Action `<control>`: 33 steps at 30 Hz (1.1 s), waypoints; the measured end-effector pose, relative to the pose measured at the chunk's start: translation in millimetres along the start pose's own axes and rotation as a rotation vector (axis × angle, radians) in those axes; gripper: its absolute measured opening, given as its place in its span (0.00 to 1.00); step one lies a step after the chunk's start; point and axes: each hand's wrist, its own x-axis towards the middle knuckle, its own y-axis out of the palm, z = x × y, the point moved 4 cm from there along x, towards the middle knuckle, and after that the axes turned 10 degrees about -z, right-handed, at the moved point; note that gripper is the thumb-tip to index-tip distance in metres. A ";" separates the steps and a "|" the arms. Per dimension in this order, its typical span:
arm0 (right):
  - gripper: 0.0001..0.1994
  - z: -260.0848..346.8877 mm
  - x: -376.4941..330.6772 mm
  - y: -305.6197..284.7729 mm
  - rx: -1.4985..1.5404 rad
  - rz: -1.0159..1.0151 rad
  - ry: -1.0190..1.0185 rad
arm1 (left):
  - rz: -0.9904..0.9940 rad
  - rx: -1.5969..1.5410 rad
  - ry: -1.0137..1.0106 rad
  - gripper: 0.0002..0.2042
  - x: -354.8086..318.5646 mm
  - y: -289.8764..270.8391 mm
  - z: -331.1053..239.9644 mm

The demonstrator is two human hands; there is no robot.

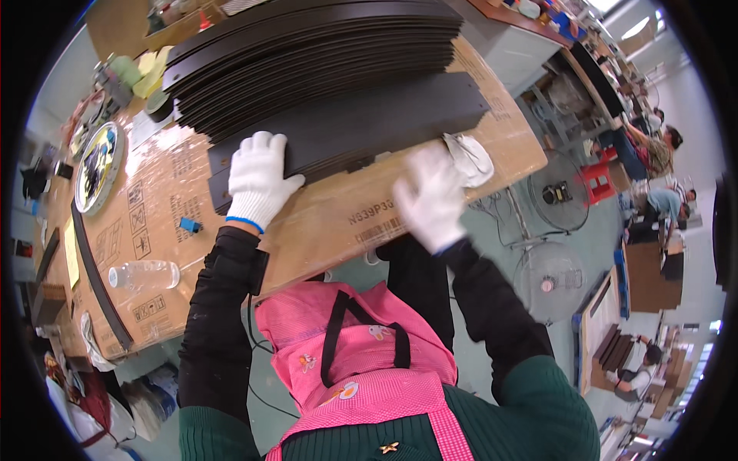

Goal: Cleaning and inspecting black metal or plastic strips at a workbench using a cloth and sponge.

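My left hand point(257, 180), in a white knit glove, lies flat with fingers spread on the near left end of a long dark brown panel point(354, 127). That panel rests on a table covered with brown cardboard point(323, 223). My right hand point(432, 198), also gloved and blurred by motion, is at the panel's near edge right beside a crumpled white cloth point(470, 157); whether it grips the cloth I cannot tell. Behind the panel rises a tall stack of similar dark curved panels point(315, 54).
On the cardboard at left lie a clear plastic bottle point(144, 274), a small blue object point(189, 225), a roll of tape point(98, 167) and a long dark strip point(96, 276). Two floor fans point(560, 192) stand at right. Other people work at the far right.
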 end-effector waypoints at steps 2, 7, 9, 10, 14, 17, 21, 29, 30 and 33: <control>0.27 -102.9 7.0 19.5 -0.324 0.082 0.169 | -0.021 0.050 -0.037 0.36 4.0 4.1 -9.2; 0.27 -177.1 -13.6 54.3 -0.198 0.360 0.209 | 0.047 0.199 -0.086 0.37 17.7 5.7 -26.3; 0.26 -170.2 -22.8 50.7 -0.162 0.230 0.150 | 0.069 0.251 -0.103 0.37 16.6 7.3 -23.0; 0.21 -167.7 -27.1 48.3 -0.141 0.219 0.189 | 0.070 0.271 -0.106 0.37 13.8 5.5 -21.2; 0.13 -199.8 -43.3 42.6 -0.086 0.119 0.297 | 0.097 0.112 -0.240 0.34 12.5 -13.1 -38.4; 0.12 -226.1 -59.9 20.8 0.238 -0.210 0.563 | 0.140 0.011 -0.355 0.33 -3.8 -29.1 -62.3; 0.13 -264.9 -99.6 -48.2 0.874 -0.717 1.270 | -0.001 -0.162 -0.146 0.33 -54.5 -22.8 -91.9; 0.10 -105.1 -8.9 -85.5 0.395 -0.397 0.193 | 0.087 -0.127 0.026 0.37 -96.8 33.5 -111.6; 0.13 -74.3 2.4 -70.5 0.445 -0.236 0.085 | 0.030 -0.100 0.146 0.38 -98.5 33.7 -108.8; 0.08 1.8 -39.7 31.2 0.047 0.494 0.187 | 0.030 -0.198 0.108 0.39 -103.1 54.4 -104.4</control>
